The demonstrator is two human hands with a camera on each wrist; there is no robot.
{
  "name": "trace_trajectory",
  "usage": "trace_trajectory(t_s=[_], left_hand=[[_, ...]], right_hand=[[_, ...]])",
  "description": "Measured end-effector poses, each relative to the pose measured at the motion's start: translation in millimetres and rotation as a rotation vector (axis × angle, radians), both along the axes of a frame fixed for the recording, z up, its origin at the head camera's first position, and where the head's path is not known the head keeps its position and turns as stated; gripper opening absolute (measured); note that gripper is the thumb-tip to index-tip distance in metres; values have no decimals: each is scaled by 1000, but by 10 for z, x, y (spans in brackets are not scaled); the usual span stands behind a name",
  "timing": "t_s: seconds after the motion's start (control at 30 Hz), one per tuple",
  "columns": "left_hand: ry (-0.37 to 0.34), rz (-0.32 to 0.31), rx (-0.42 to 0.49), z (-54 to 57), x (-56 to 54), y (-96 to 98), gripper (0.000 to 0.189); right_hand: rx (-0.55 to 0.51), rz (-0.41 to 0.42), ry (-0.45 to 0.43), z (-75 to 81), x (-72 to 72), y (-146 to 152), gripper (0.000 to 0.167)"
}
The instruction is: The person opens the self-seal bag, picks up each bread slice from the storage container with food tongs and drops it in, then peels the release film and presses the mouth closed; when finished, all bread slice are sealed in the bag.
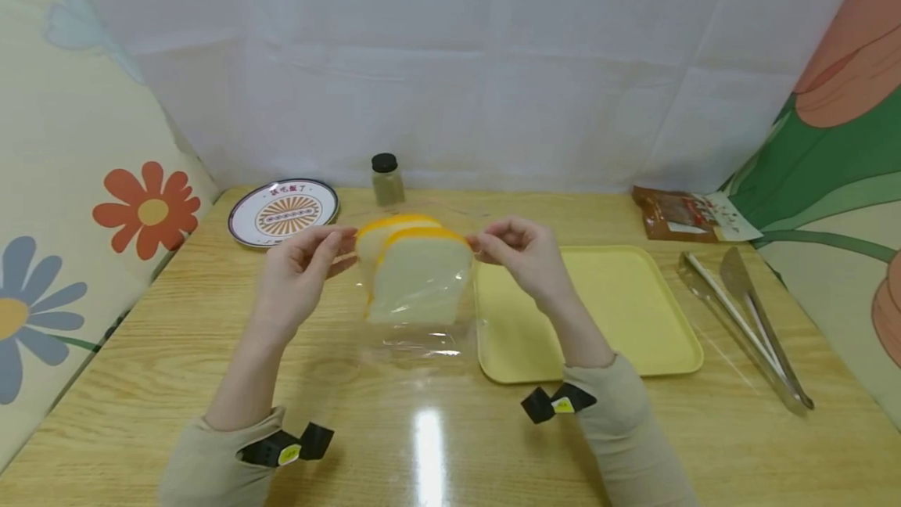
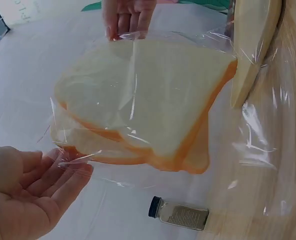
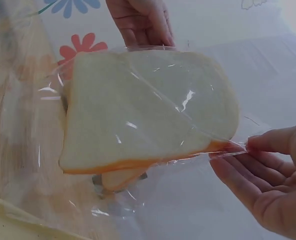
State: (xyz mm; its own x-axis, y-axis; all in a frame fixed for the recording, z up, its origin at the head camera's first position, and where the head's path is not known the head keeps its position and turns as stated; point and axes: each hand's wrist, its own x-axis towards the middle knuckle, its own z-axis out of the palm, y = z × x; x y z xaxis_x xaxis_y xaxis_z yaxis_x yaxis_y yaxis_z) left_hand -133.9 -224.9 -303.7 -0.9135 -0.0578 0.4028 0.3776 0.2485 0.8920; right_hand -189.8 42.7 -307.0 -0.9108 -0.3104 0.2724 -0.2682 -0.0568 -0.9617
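Observation:
Two slices of white bread (image 1: 422,280) with orange crusts, one overlapping the other, lie inside a clear plastic bag (image 1: 422,344). My left hand (image 1: 299,272) pinches the bag at its left edge, by the upper corner of the rear slice. On the opposite side my right hand (image 1: 517,257) pinches the film between thumb and fingers beside the front slice's crust. In the right wrist view the bread (image 3: 148,110) hangs between the two hands, and the film creases toward the right fingertips (image 3: 253,145). The left wrist view shows loose film hanging past the slices' lower edge.
A yellow tray (image 1: 626,311) lies right of the bag, partly behind my right forearm. Metal tongs (image 1: 737,318) and a brown-and-white packet (image 1: 676,217) are farther right. At the back left are a patterned plate (image 1: 242,229) and a small black-capped jar (image 1: 387,182).

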Motion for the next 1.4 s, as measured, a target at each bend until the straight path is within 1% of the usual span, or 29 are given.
trace_trajectory(t_s=[0.07, 0.17, 0.23, 0.33, 0.37, 0.43, 0.53, 0.57, 0.6, 0.63, 0.67, 0.7, 0.83, 0.87, 0.9, 0.93, 0.97, 1.07, 1.1, 1.17, 1.27, 1.33, 1.4], left_hand=[[-27, -18, -38, -7, 1, 16, 34], [-46, -11, -86, -25, -7, 35, 33], [-36, 1, -50, -35, -13, 41, 31], [-19, 2, 106, -42, -19, 43, 23], [-12, 16, 130, -42, -18, 46, 22], [-18, 46, 120, -41, -9, 54, 23], [-34, 101, 32, -41, -1, 81, 33], [-35, 112, 1, -43, -2, 91, 36], [-40, 114, -11, -46, -4, 97, 38], [-38, 113, -2, -48, -9, 102, 39], [-31, 102, 14, -53, -16, 100, 39], [-24, 75, 45, -59, -24, 92, 40], [-5, -83, 177, -87, -42, 33, 37], [-1, -110, 193, -95, -47, 23, 37], [2, -122, 200, -103, -50, 18, 36], [5, -117, 201, -108, -56, 18, 34], [11, -97, 202, -112, -62, 22, 33], [11, -4, 220, -113, -74, 35, 29], [7, 15, 234, -111, -75, 33, 27], [-9, 29, 269, -104, -72, 20, 24], [-40, -36, 328, -98, -60, -14, 22], [-63, -89, 366, -97, -55, -32, 22], [-82, -126, 386, -97, -52, -38, 21]], right_hand=[[-15, 1, -10, 4, 7, -10, 15], [-27, -8, -30, 5, 9, -19, 16], [-29, -19, -46, 9, 10, -19, 16], [-37, -21, -63, 13, 11, -18, 16], [-39, -19, -66, 15, 11, -18, 16], [-42, -14, -68, 16, 14, -21, 16], [-48, -16, -76, 12, 15, -31, 16], [-50, -18, -81, 10, 14, -33, 15], [-53, -18, -85, 7, 12, -34, 15], [-55, -17, -89, 5, 10, -34, 15], [-56, -15, -91, 4, 5, -31, 16], [-63, -16, -98, 4, 2, -28, 15], [-112, -38, -140, 16, -9, -10, 10], [-128, -44, -149, 20, -11, -4, 7], [-146, -48, -159, 25, -12, -2, 5], [-157, -48, -165, 29, -12, 1, 4], [-166, -44, -168, 33, -11, 3, 3], [-181, -23, -166, 39, -7, 2, 4], [-183, -18, -166, 42, -2, 0, 4], [-184, -11, -165, 42, 3, -2, 4], [-166, 8, -154, 34, 2, 9, 3], [-132, 24, -139, 26, -3, 31, 3], [-88, 37, -134, 21, -12, 56, 3]])
